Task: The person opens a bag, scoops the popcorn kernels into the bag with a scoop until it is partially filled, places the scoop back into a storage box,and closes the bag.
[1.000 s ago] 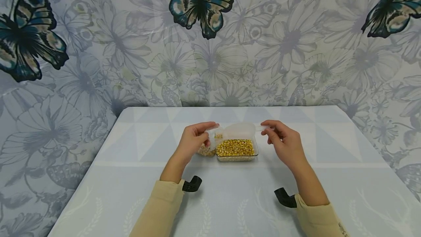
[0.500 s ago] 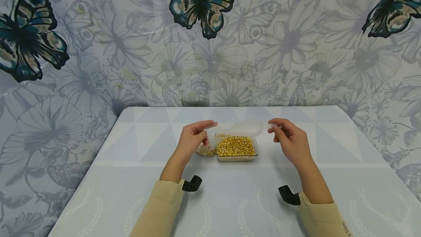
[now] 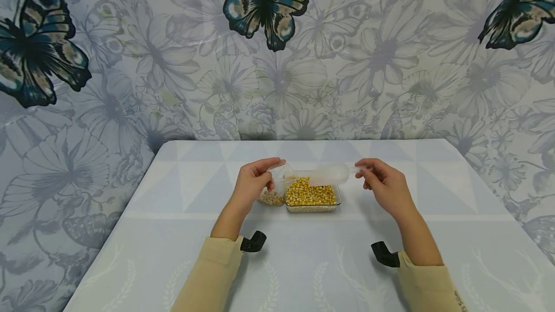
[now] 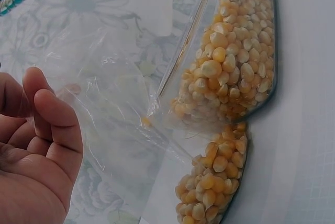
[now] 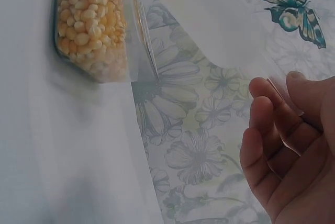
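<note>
My left hand (image 3: 253,178) pinches the upper edge of a clear plastic bag (image 4: 112,109), whose lower part holds corn kernels (image 4: 212,179). Just right of the bag stands a rectangular glass container (image 3: 313,209), with yellow kernels (image 3: 310,195) filling much of it. My right hand (image 3: 385,184) pinches the handle of a translucent white scoop (image 3: 336,175) between thumb and forefinger. The scoop's bowl is over the back of the container and covers some of the kernels there. Whether it touches them I cannot tell. In the right wrist view, the scoop (image 5: 220,30) looks pale and blurred.
A pale patterned table (image 3: 303,264) lies beneath everything. Behind its far edge hangs a floral cloth (image 3: 303,85) with butterflies. A black wrist mount (image 3: 253,242) sticks out at the left cuff, another black mount (image 3: 385,254) at the right cuff.
My right hand has moved a little right with the scoop. The scoop's bowl has tilted and come lower over the kernels. My left hand has barely shifted on the bag.
</note>
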`<action>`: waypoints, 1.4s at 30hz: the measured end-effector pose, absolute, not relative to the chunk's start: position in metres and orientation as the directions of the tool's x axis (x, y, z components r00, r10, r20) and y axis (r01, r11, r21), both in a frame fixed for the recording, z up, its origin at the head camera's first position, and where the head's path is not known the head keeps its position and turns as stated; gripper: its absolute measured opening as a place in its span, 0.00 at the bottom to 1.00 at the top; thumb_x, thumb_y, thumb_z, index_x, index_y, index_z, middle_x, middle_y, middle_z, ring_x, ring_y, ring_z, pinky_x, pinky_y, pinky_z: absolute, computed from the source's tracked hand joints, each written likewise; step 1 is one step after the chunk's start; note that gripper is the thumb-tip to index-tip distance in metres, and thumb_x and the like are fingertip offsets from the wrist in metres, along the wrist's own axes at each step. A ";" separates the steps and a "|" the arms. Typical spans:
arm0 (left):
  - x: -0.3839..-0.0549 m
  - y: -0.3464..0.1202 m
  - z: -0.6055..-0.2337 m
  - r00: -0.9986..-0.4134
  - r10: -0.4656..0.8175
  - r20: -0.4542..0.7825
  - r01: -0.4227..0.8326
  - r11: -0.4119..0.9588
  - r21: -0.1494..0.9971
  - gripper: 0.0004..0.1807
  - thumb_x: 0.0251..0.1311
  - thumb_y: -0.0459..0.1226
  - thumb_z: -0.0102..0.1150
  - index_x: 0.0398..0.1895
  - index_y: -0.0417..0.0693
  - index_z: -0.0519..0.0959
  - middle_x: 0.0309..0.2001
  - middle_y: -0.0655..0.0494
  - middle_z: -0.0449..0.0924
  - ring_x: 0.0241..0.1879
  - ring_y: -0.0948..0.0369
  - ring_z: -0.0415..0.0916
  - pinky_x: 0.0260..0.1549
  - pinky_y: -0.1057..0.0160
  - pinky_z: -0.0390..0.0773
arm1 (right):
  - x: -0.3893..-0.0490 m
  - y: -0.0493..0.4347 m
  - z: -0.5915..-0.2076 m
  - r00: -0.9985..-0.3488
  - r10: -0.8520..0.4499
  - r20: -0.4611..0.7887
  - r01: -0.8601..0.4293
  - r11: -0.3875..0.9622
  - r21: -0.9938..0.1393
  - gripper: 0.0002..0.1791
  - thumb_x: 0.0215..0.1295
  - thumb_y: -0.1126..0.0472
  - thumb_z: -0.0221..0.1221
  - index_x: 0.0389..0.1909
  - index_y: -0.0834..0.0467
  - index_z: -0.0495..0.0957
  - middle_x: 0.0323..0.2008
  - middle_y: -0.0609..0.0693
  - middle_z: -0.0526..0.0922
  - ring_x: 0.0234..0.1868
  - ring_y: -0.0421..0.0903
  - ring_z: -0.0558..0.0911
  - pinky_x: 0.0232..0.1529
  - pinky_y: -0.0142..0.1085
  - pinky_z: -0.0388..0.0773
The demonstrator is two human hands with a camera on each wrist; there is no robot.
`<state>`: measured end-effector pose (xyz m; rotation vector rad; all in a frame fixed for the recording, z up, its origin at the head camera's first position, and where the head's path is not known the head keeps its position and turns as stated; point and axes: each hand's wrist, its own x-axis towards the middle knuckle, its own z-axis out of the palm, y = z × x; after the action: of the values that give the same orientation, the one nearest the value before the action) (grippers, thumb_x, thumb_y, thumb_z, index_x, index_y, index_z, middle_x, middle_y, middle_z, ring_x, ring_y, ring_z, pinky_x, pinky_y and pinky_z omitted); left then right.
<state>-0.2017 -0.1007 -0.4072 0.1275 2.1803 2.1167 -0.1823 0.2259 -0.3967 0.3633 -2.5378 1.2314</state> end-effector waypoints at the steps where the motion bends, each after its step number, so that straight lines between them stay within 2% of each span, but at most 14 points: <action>1: -0.202 -0.101 -0.408 -0.992 0.129 -0.011 -0.007 0.030 1.000 0.26 0.66 0.24 0.46 0.60 0.55 0.82 0.60 0.57 0.83 0.20 0.64 0.72 0.28 0.62 0.75 | -0.182 0.227 -0.397 -0.927 -0.102 0.361 -0.346 0.603 -0.718 0.11 0.75 0.61 0.53 0.51 0.57 0.81 0.35 0.55 0.86 0.26 0.39 0.79 0.28 0.29 0.78; 9: -0.201 -0.100 -0.406 -0.992 0.127 0.017 0.023 0.040 0.999 0.26 0.64 0.24 0.46 0.61 0.51 0.81 0.60 0.53 0.82 0.20 0.65 0.73 0.27 0.60 0.75 | -0.184 0.230 -0.400 -0.932 -0.125 0.341 -0.335 0.655 -0.677 0.10 0.76 0.61 0.52 0.51 0.55 0.80 0.35 0.52 0.87 0.26 0.40 0.80 0.27 0.30 0.77; 17: -0.202 -0.101 -0.407 -0.991 0.130 -0.016 -0.011 0.036 0.999 0.26 0.65 0.24 0.46 0.59 0.55 0.82 0.60 0.56 0.83 0.21 0.63 0.73 0.28 0.62 0.75 | -0.185 0.232 -0.399 -0.939 -0.134 0.316 -0.318 0.686 -0.654 0.10 0.76 0.61 0.52 0.50 0.54 0.80 0.35 0.51 0.87 0.27 0.44 0.81 0.27 0.31 0.77; 26: -0.202 -0.101 -0.407 -0.991 0.132 0.004 0.010 0.045 0.999 0.26 0.65 0.24 0.46 0.60 0.52 0.81 0.59 0.55 0.83 0.20 0.64 0.73 0.27 0.60 0.74 | -0.183 0.231 -0.397 -0.945 -0.170 0.280 -0.314 0.710 -0.631 0.10 0.76 0.60 0.53 0.50 0.55 0.80 0.36 0.53 0.88 0.29 0.46 0.81 0.28 0.30 0.74; 36: -0.203 -0.100 -0.407 -0.992 0.121 -0.034 -0.029 0.045 0.999 0.26 0.65 0.25 0.46 0.57 0.58 0.83 0.58 0.60 0.84 0.20 0.63 0.73 0.28 0.59 0.72 | -0.184 0.228 -0.401 -0.943 -0.208 0.258 -0.327 0.719 -0.614 0.09 0.74 0.60 0.55 0.49 0.54 0.81 0.35 0.54 0.87 0.28 0.44 0.80 0.28 0.31 0.74; 42: -0.202 -0.100 -0.408 -0.992 0.121 -0.025 -0.020 0.040 0.999 0.26 0.65 0.25 0.46 0.58 0.55 0.83 0.58 0.57 0.84 0.20 0.64 0.72 0.28 0.60 0.73 | -0.185 0.224 -0.404 -0.938 -0.236 0.253 -0.344 0.710 -0.615 0.09 0.72 0.62 0.57 0.48 0.55 0.82 0.34 0.51 0.86 0.28 0.43 0.80 0.29 0.31 0.75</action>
<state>-0.2022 -0.0997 -0.4076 0.1059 2.1892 2.1061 -0.1847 0.2241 -0.4039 0.4713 -2.7587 1.0389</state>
